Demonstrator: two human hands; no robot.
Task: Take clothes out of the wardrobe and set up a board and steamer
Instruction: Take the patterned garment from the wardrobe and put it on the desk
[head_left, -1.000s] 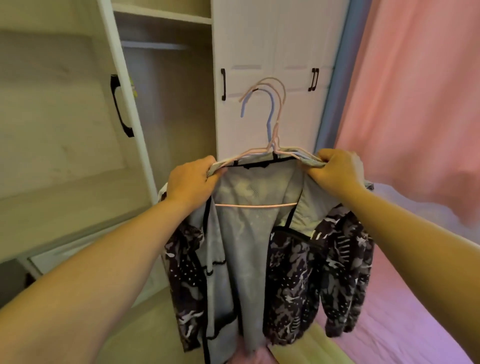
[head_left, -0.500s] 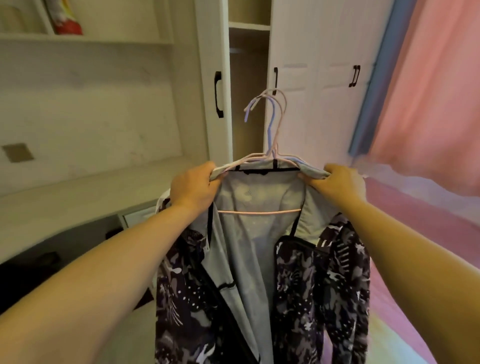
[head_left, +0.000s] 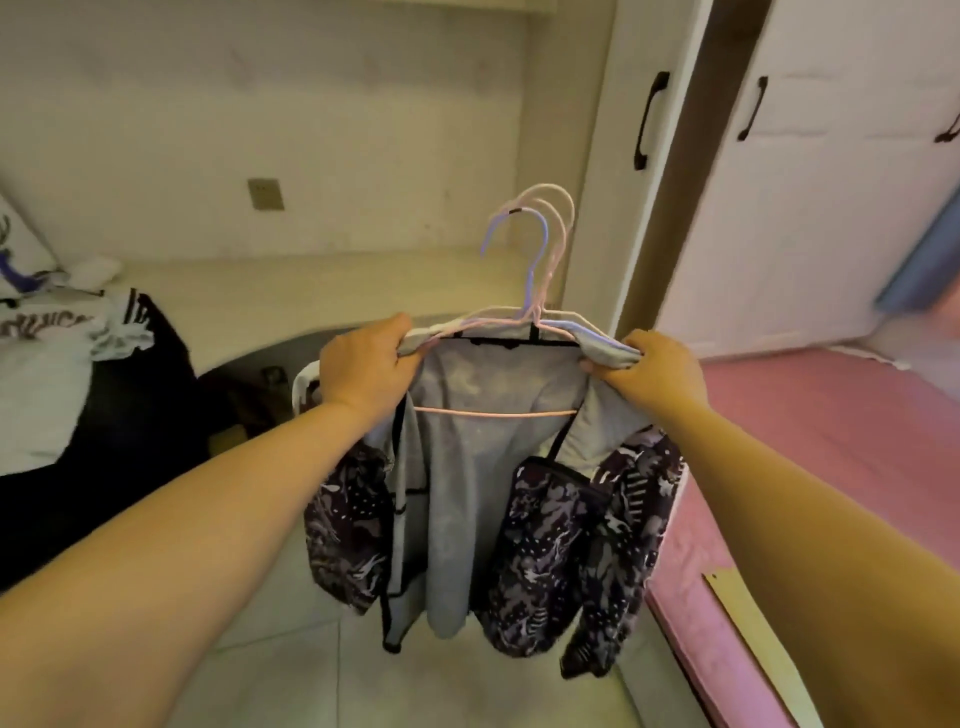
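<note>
Since the earlier frames the view has swung left: the wardrobe doors have slid to 1–2 o'clock and a heap of clothing has come into sight at 9 o'clock, while both hands keep the same hold on the jacket.

Both forearms enter from the bottom corners, cut off at the frame edge. The left hand (head_left: 363, 371) grips the left shoulder of the jacket (head_left: 457, 493), fingers curled over the fabric and hidden behind it. The right hand (head_left: 657, 371) grips the right shoulder likewise; its fingertips are also out of sight. The jacket hangs in mid-air at centre frame, open at the front, grey lining facing the camera, dark patterned sleeves drooping at 5 and 7 o'clock. It sits on a bundle of hangers (head_left: 537, 260); pink and blue hooks rise at 12 o'clock, but how many hangers there are cannot be told. A pink crossbar shows across the lining.

Below the jacket lies pale tiled floor (head_left: 311, 665). At 3–4 o'clock is the pink bed (head_left: 831, 441), its near edge partly behind the right forearm. At 9 o'clock the clothing heap (head_left: 47, 364) is cut by the frame; print on it is unreadable. Behind, a pale desk surface (head_left: 311, 291) at 11 o'clock. The wardrobe (head_left: 831, 208) is blurred, its open door (head_left: 618, 156) seen nearly edge-on.
</note>
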